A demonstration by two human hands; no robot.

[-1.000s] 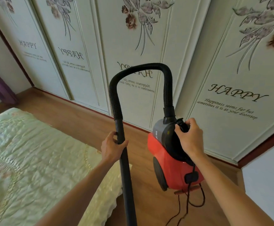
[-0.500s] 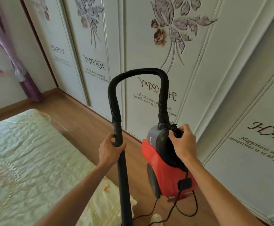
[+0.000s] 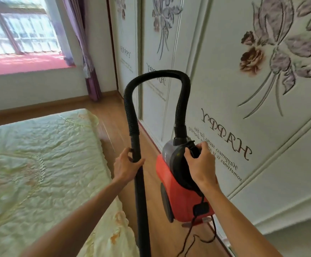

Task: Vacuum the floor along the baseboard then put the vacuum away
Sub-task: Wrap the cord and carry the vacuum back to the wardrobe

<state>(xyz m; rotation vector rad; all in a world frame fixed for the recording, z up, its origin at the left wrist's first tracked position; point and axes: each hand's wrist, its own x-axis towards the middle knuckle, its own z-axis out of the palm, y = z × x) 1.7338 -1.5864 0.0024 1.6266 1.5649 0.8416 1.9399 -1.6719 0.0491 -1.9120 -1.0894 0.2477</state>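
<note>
The red canister vacuum (image 3: 180,191) seemed to hang clear of the wooden floor (image 3: 112,125), close beside the baseboard (image 3: 148,135). The right hand (image 3: 201,164) gripped its black carry handle (image 3: 192,150), fingers curled round it. The left hand (image 3: 126,166) was wrapped round the rigid wand (image 3: 139,191), just below the ribbed hose (image 3: 156,73) that arched between wand and body. The body looked heavy and hard-shelled, best lifted by that top handle. The hose would flex and give no support, so the stiff wand was the sounder second hold. A loose cord (image 3: 190,236) dangled underneath and could snag. The bed (image 3: 39,164) lay to the left and the flowered wardrobe doors (image 3: 243,108) to the right.
</note>
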